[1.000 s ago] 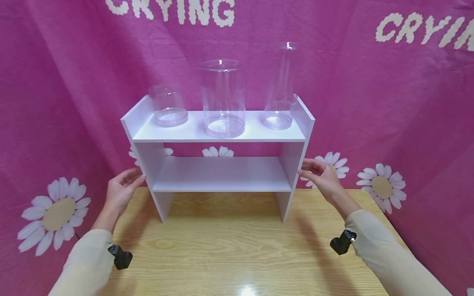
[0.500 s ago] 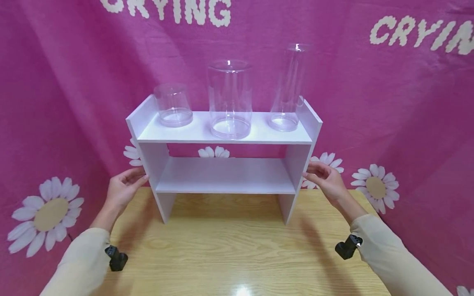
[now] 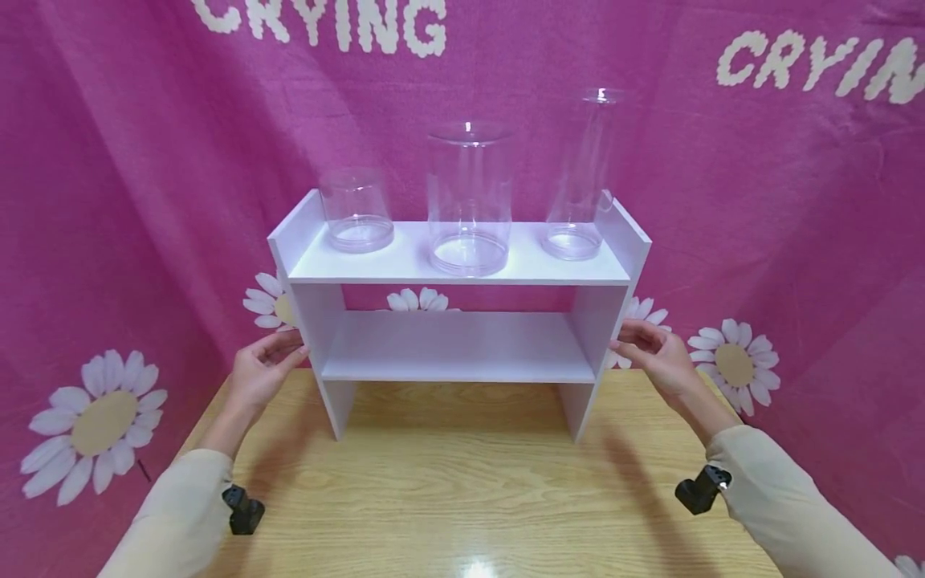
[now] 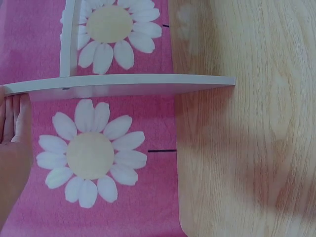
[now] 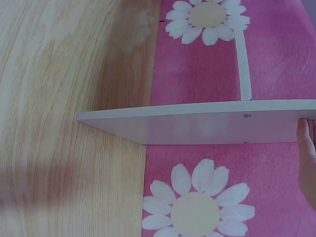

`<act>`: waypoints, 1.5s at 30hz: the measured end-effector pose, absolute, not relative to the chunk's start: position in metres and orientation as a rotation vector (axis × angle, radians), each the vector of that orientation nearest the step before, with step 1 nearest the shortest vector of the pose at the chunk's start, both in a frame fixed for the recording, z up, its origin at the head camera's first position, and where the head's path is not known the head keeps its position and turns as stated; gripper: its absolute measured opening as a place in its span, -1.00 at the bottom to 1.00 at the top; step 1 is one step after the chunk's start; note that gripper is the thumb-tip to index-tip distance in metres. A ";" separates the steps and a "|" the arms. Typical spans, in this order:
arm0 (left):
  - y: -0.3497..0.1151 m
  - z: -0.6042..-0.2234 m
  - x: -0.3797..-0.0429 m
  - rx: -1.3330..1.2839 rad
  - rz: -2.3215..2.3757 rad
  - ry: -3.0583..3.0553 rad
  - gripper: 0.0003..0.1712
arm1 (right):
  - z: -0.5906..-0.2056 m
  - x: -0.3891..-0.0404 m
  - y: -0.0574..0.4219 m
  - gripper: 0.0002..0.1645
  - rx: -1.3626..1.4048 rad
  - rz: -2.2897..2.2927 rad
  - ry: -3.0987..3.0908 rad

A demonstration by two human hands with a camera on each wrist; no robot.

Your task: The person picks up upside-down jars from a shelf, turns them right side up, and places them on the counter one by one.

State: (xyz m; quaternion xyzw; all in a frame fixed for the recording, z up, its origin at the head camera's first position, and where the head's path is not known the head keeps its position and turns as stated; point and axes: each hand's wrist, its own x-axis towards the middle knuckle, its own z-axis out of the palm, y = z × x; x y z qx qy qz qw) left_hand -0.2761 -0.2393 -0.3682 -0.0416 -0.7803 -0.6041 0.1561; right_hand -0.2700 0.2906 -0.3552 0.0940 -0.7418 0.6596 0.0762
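A white two-tier shelf (image 3: 462,353) stands on the wooden table, seen whole in the head view. My left hand (image 3: 262,376) is at its left side panel (image 4: 138,86), the fingers nearly straight against the outer face and the thumb at the front edge. My right hand (image 3: 668,365) touches the right side panel (image 5: 197,123) in the same way, fingers extended along its outer face. On the top tier stand three clear cylinders: a short one (image 3: 360,234) at the left, a wide one (image 3: 470,257) in the middle and a tall narrow one (image 3: 572,245) at the right.
A pink cloth (image 3: 130,160) with white daisies and lettering hangs behind the shelf and along both sides. The light wooden table (image 3: 462,490) stretches in front of the shelf. Black wrist cameras (image 3: 244,512) are strapped at both sleeves.
The shelf has shifted to the right against the cloth, with both hands staying at its sides. The three clear cylinders have moved along with it, still upright.
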 end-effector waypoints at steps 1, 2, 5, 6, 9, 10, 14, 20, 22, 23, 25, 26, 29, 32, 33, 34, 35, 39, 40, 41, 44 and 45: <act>-0.237 -0.368 -0.276 -0.116 -1.724 -2.240 -0.63 | -0.355 -0.270 0.292 -0.62 0.282 1.983 -2.219; -0.236 -0.368 -0.276 -0.110 -1.712 -2.250 -0.59 | -0.355 -0.270 0.294 -0.62 0.276 1.976 -2.227; -0.231 -0.367 -0.275 -0.089 -1.697 -2.260 -0.54 | -0.354 -0.269 0.297 -0.64 0.254 1.931 -2.265; -0.229 -0.367 -0.275 -0.081 -1.692 -2.261 -0.54 | -0.354 -0.269 0.298 -0.64 0.246 1.916 -2.277; -0.226 -0.367 -0.276 -0.061 -1.694 -2.259 -0.54 | -0.354 -0.268 0.299 -0.66 0.213 1.930 -2.275; -0.225 -0.367 -0.276 -0.055 -1.698 -2.256 -0.54 | -0.354 -0.268 0.299 -0.67 0.202 1.935 -2.272; -0.222 -0.367 -0.277 -0.039 -1.703 -2.253 -0.55 | -0.353 -0.267 0.300 -0.72 0.149 1.923 -2.295; -0.217 -0.366 -0.278 -0.039 -1.718 -2.218 -0.55 | -0.351 -0.270 0.301 -0.74 0.073 1.792 -2.395; -0.216 -0.365 -0.279 -0.040 -1.713 -2.211 -0.55 | -0.350 -0.272 0.300 -0.68 0.066 1.783 -2.396; -0.216 -0.365 -0.279 -0.036 -1.710 -2.207 -0.55 | -0.350 -0.273 0.300 -0.66 0.062 1.772 -2.401; -0.214 -0.365 -0.280 -0.033 -1.703 -2.205 -0.56 | -0.350 -0.275 0.301 -0.58 0.058 1.755 -2.413; -0.214 -0.365 -0.280 -0.033 -1.694 -2.212 -0.56 | -0.349 -0.275 0.301 -0.55 0.059 1.747 -2.418; -0.212 -0.365 -0.282 -0.034 -1.689 -2.221 -0.56 | -0.348 -0.276 0.303 -0.63 0.069 1.776 -2.394; -0.210 -0.366 -0.283 -0.036 -1.687 -2.232 -0.57 | -0.348 -0.277 0.305 -0.77 0.091 1.840 -2.341; -0.209 -0.366 -0.283 -0.036 -1.695 -2.227 -0.57 | -0.348 -0.277 0.306 -0.77 0.097 1.856 -2.325; -0.208 -0.366 -0.283 -0.037 -1.698 -2.227 -0.57 | -0.349 -0.278 0.307 -0.75 0.103 1.878 -2.306; -0.208 -0.366 -0.283 -0.038 -1.704 -2.227 -0.57 | -0.349 -0.277 0.307 -0.74 0.104 1.876 -2.304; -0.205 -0.367 -0.284 -0.041 -1.716 -2.220 -0.57 | -0.351 -0.276 0.308 -0.72 0.099 1.890 -2.278; -0.205 -0.367 -0.284 -0.040 -1.714 -2.216 -0.57 | -0.352 -0.276 0.308 -0.72 0.100 1.894 -2.271; -0.205 -0.367 -0.284 -0.037 -1.713 -2.212 -0.57 | -0.353 -0.276 0.307 -0.71 0.097 1.885 -2.275; -0.205 -0.367 -0.284 -0.042 -1.703 -2.207 -0.59 | -0.355 -0.277 0.307 -0.72 0.087 1.872 -2.278; -0.205 -0.367 -0.284 -0.042 -1.698 -2.211 -0.58 | -0.355 -0.277 0.307 -0.75 0.079 1.843 -2.296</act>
